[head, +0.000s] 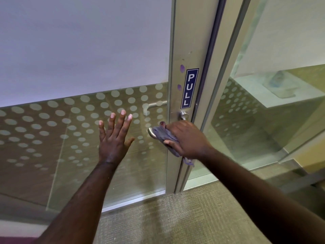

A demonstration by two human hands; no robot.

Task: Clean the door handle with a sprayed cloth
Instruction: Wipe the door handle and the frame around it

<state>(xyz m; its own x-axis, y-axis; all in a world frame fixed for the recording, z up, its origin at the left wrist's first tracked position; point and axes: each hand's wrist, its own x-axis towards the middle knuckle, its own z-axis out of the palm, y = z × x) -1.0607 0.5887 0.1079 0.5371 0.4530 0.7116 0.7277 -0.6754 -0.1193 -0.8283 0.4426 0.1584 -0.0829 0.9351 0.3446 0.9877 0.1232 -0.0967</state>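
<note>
A silver lever door handle (151, 133) sticks out to the left from the metal door frame (179, 50), below a blue PULL sticker (189, 88). My right hand (188, 140) is wrapped around the handle with a purple-grey cloth (163, 134) between palm and metal; only the handle's left tip and its round base (184, 115) show. A tail of the cloth hangs below my wrist. My left hand (114, 138) is flat with fingers spread against the dotted glass door (52, 129), left of the handle.
A second glass panel (263, 120) stands to the right of the frame, with a white ledge (281, 95) behind it. An inner handle (154, 105) shows through the glass. Beige carpet (175, 217) covers the floor below.
</note>
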